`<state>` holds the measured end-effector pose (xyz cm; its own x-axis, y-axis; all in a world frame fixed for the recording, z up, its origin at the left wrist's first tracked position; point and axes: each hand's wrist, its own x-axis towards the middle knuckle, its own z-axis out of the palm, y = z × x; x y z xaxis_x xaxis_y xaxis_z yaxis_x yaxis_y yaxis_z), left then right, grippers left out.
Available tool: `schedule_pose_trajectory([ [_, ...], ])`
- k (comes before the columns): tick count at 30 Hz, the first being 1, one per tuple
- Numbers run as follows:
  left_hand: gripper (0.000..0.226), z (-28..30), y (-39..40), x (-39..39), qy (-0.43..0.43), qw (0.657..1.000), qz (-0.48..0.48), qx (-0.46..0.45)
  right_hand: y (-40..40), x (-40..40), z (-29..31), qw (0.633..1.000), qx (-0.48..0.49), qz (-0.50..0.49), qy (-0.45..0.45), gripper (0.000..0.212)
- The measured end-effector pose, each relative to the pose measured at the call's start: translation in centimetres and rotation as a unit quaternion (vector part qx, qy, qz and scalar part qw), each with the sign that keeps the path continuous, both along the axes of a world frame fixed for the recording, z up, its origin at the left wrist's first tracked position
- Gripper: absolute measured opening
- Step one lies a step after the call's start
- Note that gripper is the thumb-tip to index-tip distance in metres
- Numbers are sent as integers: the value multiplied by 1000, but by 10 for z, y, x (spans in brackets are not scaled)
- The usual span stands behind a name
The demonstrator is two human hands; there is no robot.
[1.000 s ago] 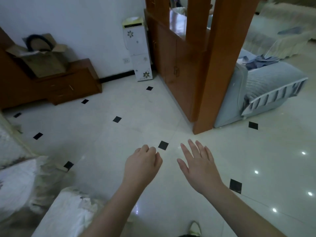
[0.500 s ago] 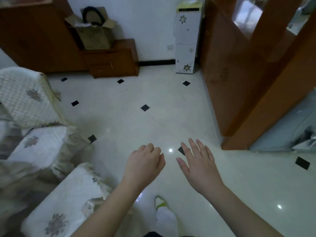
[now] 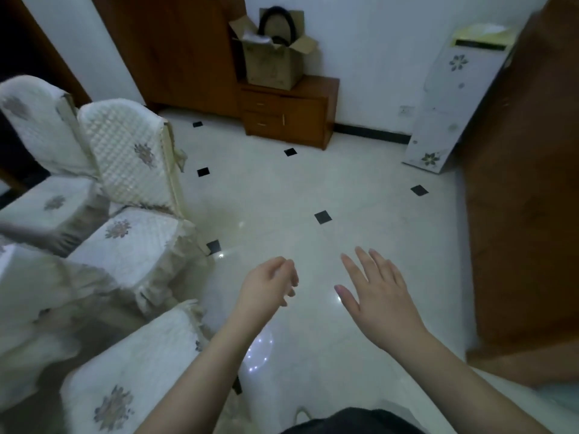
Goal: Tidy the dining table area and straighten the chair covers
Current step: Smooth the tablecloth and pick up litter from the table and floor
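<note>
Chair covers (image 3: 131, 164), quilted white, crowd the left; a cardboard box (image 3: 272, 64) sits far on a cabinet (image 3: 288, 114). Left hand (image 3: 266, 286) loosely curled, seemingly empty; right hand (image 3: 376, 296) fingers apart.

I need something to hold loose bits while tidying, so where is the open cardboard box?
In the head view, the cardboard box sits top centre on the small wooden drawer cabinet, against the white wall.
</note>
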<state>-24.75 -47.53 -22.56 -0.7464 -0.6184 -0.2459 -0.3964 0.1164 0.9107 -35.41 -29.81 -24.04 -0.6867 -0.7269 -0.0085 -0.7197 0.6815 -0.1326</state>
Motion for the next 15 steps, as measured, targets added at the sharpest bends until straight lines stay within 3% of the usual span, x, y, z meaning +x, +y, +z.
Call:
schedule_pose_trajectory([
  [7, 32, 1, -36, -99, 50, 956, 101, 271, -52, -94, -14, 999, -1, 27, -23, 63],
  [15, 36, 2, -86, -201, 81, 912, 172, 363, -98, -236, -21, 996, -36, 58, -53, 73],
])
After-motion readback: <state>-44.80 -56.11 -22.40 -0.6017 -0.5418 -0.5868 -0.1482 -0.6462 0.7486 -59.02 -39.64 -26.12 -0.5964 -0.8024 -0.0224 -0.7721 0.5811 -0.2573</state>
